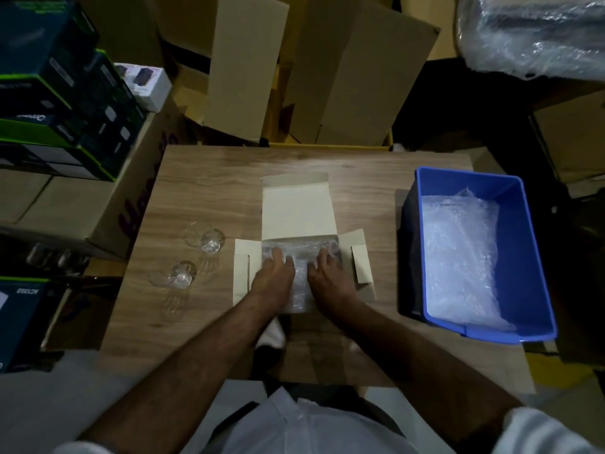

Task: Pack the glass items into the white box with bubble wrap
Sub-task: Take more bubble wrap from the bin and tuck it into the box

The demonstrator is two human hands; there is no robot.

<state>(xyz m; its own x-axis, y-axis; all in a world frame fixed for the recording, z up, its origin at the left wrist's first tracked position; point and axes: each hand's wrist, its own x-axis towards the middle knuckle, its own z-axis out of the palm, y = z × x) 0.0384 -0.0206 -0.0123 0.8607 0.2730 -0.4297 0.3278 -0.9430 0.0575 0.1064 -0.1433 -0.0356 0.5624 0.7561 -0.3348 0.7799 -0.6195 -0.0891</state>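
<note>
Nearest the camera, two bare forearms reaching forward over the wooden table into the white box, the landmark for everything here. Left hand and right hand lying side by side in the box's open body, palms down, fingers spread flat and wide on a sheet of bubble wrap lining the inside. Grip of each hand open, closed on nothing, only pressing the wrap down. A strip of wrap showing between the two hands and past the fingertips toward the box's far wall.

Side flaps of the box folded out flat on the table to either side of the hands; the long lid flap standing open beyond them.

Left of the box, two clear glass items on the table, apart from it and from each other: the nearer glass beside the left flap, the farther glass a little beyond it. Neither inside the box.

Right of the box, well apart, a blue bin holding more loose bubble wrap.

Beyond the box, past the table's far edge, tall brown cardboard cartons standing upright.
</note>
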